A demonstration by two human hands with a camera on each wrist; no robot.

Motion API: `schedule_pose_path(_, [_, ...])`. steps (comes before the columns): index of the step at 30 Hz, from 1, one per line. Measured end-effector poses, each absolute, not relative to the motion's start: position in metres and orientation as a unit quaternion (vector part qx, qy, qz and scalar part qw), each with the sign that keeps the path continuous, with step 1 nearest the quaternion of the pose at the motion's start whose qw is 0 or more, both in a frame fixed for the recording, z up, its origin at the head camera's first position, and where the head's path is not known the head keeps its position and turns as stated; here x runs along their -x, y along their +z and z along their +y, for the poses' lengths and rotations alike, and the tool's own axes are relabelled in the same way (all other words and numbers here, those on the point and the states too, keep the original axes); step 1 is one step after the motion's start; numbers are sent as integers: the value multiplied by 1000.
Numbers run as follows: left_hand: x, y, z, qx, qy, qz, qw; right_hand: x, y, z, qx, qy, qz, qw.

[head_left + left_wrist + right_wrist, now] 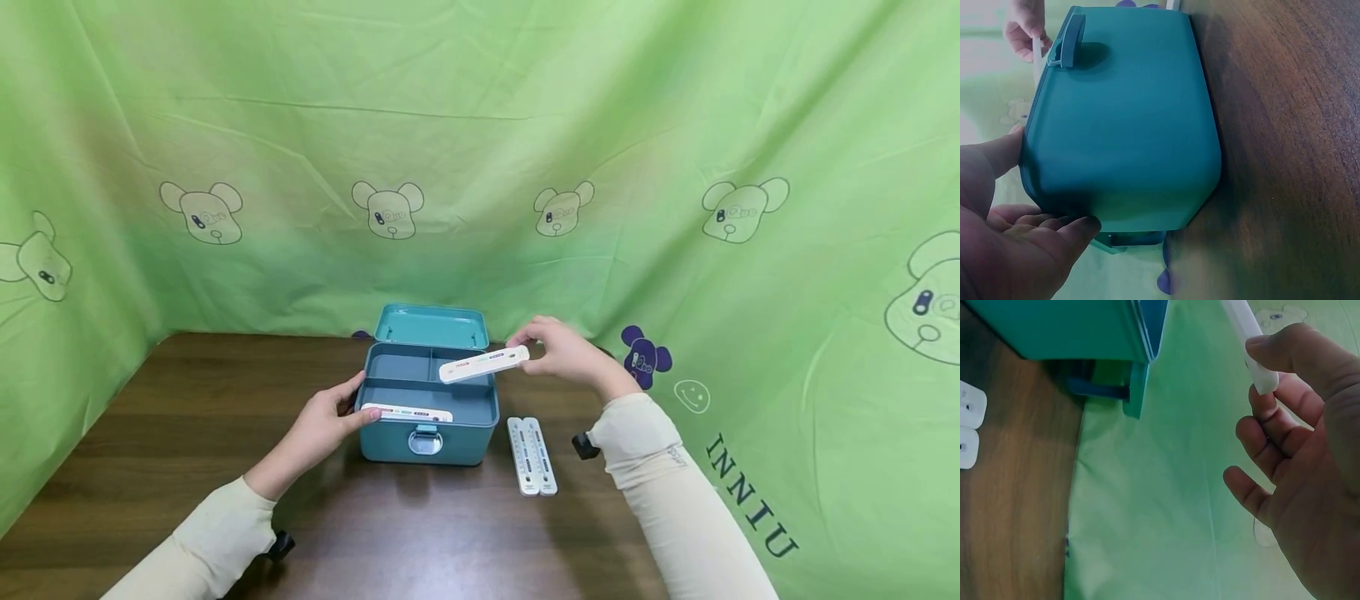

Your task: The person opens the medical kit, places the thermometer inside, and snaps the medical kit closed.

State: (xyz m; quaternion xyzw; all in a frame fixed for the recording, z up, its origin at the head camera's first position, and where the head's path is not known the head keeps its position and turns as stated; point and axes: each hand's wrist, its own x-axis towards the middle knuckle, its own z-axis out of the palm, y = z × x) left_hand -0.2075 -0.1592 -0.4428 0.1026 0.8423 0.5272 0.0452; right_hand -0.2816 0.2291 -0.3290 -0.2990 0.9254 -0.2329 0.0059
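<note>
A teal storage box (468,446) stands on the table with its lid (431,327) raised at the back. My left hand (326,414) grips its front left corner, thumb at the rim and fingers along the side wall (1116,200). Over the right part of the box, my right hand (561,352) pinches one end of a long white thermometer (480,366), which is tilted slightly. In the right wrist view, thumb and index finger hold that thermometer (1247,325), while the other fingers are loosely bent. Another white thermometer (408,412) lies in the front compartment, along the front wall.
Two more white thermometers (522,457) lie side by side on the brown wooden table (420,542), right of the box. A divider (431,364) splits the box's rear part into two compartments. Green cloth (480,133) with bear drawings hangs behind the table and on both sides.
</note>
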Motion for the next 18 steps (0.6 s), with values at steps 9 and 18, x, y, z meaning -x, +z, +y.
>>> schedule_pose_path(9, [210, -444, -158, -101, 527, 843, 43, 284, -320, 206, 332, -163, 929, 28])
schedule_pose_path(18, [209, -446, -158, -99, 521, 847, 42, 286, -322, 192, 361, -101, 926, 43])
